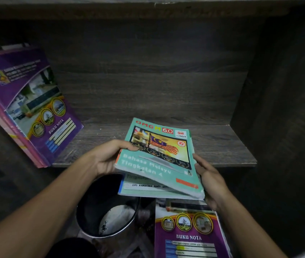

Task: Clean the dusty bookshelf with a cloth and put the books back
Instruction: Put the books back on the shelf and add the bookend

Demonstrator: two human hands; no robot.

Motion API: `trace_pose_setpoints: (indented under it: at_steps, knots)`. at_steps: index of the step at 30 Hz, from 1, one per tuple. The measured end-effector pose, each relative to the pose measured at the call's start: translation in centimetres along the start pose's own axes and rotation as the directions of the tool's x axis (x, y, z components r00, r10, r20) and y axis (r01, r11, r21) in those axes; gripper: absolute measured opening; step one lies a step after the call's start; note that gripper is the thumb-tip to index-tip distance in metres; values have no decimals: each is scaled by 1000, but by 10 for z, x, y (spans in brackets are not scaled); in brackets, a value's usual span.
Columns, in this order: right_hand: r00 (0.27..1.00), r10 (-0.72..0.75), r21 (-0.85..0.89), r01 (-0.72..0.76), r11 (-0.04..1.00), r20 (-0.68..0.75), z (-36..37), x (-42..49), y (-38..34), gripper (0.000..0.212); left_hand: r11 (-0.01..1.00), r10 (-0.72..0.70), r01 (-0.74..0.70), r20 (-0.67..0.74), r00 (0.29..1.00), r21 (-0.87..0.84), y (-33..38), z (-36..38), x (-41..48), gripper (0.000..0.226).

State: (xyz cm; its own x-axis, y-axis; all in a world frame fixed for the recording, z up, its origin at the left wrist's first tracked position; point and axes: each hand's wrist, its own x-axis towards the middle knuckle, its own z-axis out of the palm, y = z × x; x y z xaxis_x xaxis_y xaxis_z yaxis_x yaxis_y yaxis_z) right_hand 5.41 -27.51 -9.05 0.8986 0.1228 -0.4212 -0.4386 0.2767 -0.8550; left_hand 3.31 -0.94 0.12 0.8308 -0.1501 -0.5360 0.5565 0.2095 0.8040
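Both hands grip teal books mid-frame: left hand, right hand. Stand them upright on shelf, against leaning purple notebooks upper left.

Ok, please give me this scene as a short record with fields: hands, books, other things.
left hand: holds teal books at their left edge, thumb on the cover
right hand: holds the same stack at its right edge
teal books: tilted, at the front of the shelf board
purple notebooks: on the shelf board, leaning to the left
single purple notebook: lies lower, under the right hand
bin: dark, below the left hand
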Motion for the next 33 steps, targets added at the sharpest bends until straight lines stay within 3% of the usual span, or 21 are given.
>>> trace_pose_setpoints:
  at_steps: [4, 9, 12, 15, 19, 22, 26, 33]
  knots:
    - [1000, -3, 38, 2, 999, 19, -1, -3, -3, 32, 988, 13, -7, 35, 999, -155, 0, 3, 7, 38]
    - [1000, 4, 61, -5, 998, 25, 0, -2, 0, 34, 999, 18, -18, -14, 1000, 29, 7, 8, -2, 33]
    - [1000, -14, -23, 15, 1000, 19, 6, -2, 1, 36, 982, 167, -162, -41, 985, 93, 21, 10, -25, 19]
    - [998, -65, -165, 60, 984, -23, 9, -3, 3, 41, 927, 370, -359, -108, 923, 106, 36, -3, -50, 20]
    - [995, -94, -209, 85, 974, -34, 10, -4, 6, 45, 800, 598, -543, -263, 757, 257, 44, -34, -78, 29]
    - [992, -126, -236, 118, 965, -20, 15, -7, 4, 45, 690, 724, -600, -404, 560, 405, 42, -65, -79, 27]
    - [989, -150, -257, 144, 955, -2, 13, -7, 3, 46, 602, 795, -521, -519, 315, 605, 34, -103, -59, 33]
    - [991, -134, -266, 123, 956, -21, 13, -5, 5, 44, 662, 715, -363, -697, 46, 655, 15, -120, -22, 38]
